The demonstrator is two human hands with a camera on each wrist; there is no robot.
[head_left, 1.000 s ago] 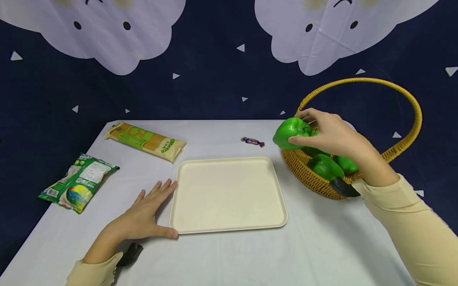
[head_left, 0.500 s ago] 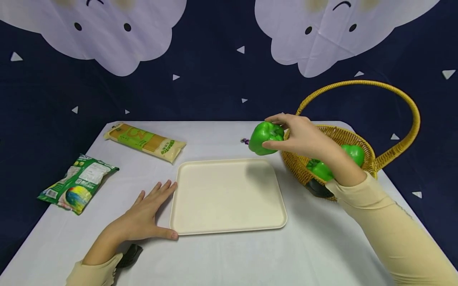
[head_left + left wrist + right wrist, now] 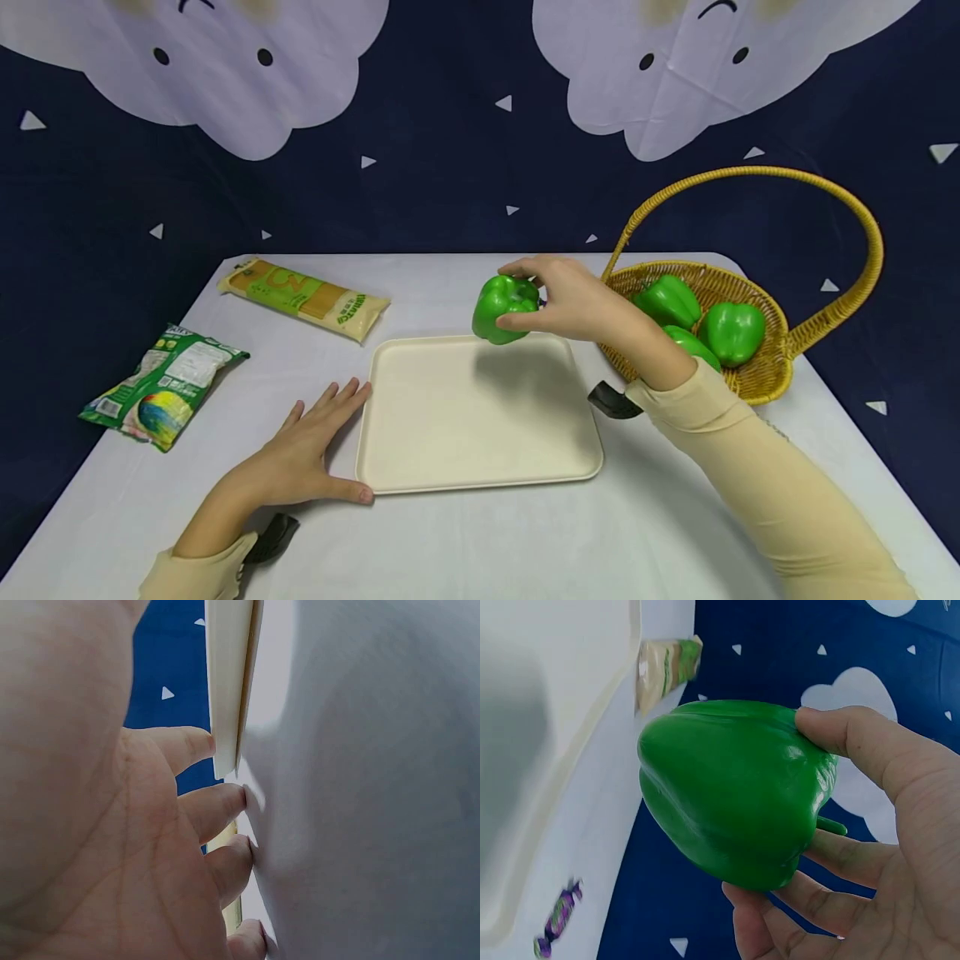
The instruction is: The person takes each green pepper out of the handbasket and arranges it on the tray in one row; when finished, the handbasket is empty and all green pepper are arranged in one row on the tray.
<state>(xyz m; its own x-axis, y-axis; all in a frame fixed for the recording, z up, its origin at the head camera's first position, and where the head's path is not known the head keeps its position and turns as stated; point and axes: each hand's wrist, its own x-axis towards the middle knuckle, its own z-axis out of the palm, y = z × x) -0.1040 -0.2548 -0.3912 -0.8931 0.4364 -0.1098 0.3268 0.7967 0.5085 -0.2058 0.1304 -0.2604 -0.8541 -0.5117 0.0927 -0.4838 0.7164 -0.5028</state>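
Note:
A glossy green bell pepper (image 3: pixel 495 310) is pinched between the thumb and fingers of my right hand (image 3: pixel 573 302), raised above the far edge of the cream tray (image 3: pixel 480 417). Its stem shows near the palm in the right wrist view, where the pepper (image 3: pixel 727 791) fills the middle. My left hand (image 3: pixel 300 457) rests spread on the table at the tray's left side, its fingertips and thumb touching or very near the rim. In the left wrist view the fingers (image 3: pixel 214 814) reach down to the white cloth. The tray's inside holds only a shadow.
At the right stands a wicker basket (image 3: pixel 776 383) with a tall hoop handle and several green peppers (image 3: pixel 733 333). A noodle packet (image 3: pixel 303 298) lies back left, with a green snack bag (image 3: pixel 165 385) nearer. A purple wrapped candy (image 3: pixel 559 919) lies behind the tray.
My right hand has carried the green pepper leftward from above the basket to over the tray's far edge. The left hand and the tray have stayed in place.

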